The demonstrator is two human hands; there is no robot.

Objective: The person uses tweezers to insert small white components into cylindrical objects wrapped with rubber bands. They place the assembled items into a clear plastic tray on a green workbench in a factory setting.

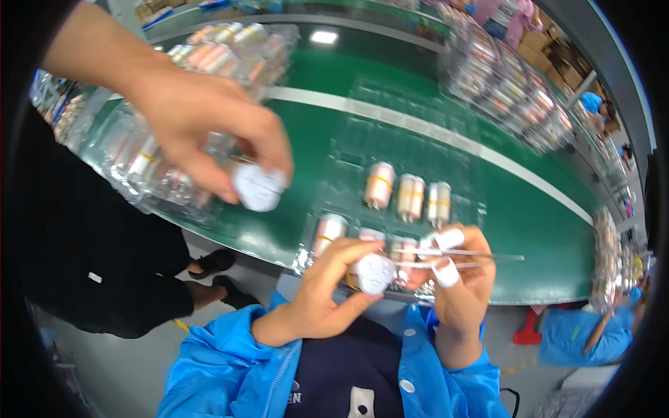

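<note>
My left hand (327,289) is closed around a short cylinder with a round white end (375,274), which faces up. In my right hand (468,279) is a pair of metal tweezers (502,258), their thin tips pointing left, close to the cylinder. White wraps cover that hand's thumb and index finger. Just beyond my hands lies a clear plastic tray (334,202). It holds several pink and beige cylinders (380,185) with yellow bands and small metal prongs; my hands partly hide the near row.
From the left, another person's hand (202,115) reaches over the green work surface (529,230), holding a similar white-ended cylinder (258,187). Filled clear trays (157,164) lie at the left. Stacked trays (505,80) stand at the far right.
</note>
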